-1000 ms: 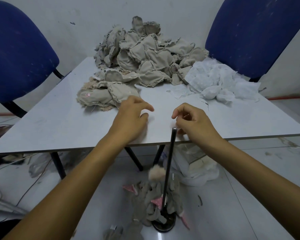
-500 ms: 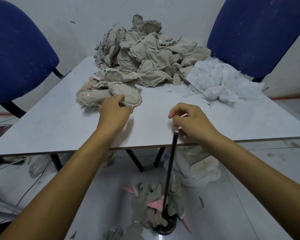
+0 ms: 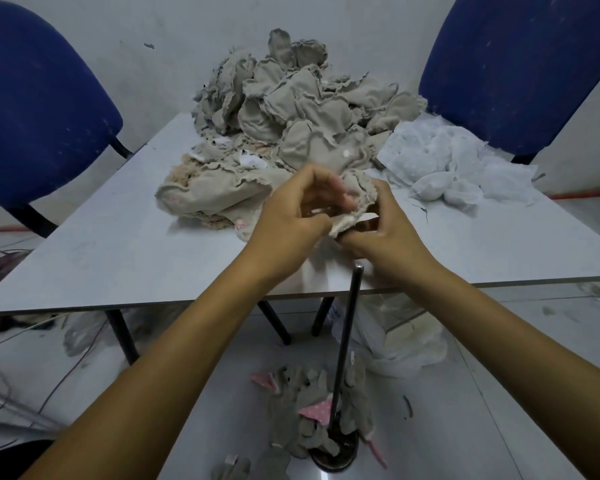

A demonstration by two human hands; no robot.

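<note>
Fabric piece [image 3: 359,188] I grip with left hand [image 3: 291,216] and right hand [image 3: 388,230] sits just beyond the top of the upright rod [image 3: 343,341].

Two bare forearms show from the bottom edge, uncovered along all of their visible length. The left forearm [image 3: 174,358] and the right forearm [image 3: 499,327] are slim and smooth, each narrowing toward the wrist. The left grip [image 3: 284,220] and the right grip [image 3: 388,233] are bare hands with slender fingers and plain knuckles. The fingertips are blurred, so the nails cannot be made out.
</note>
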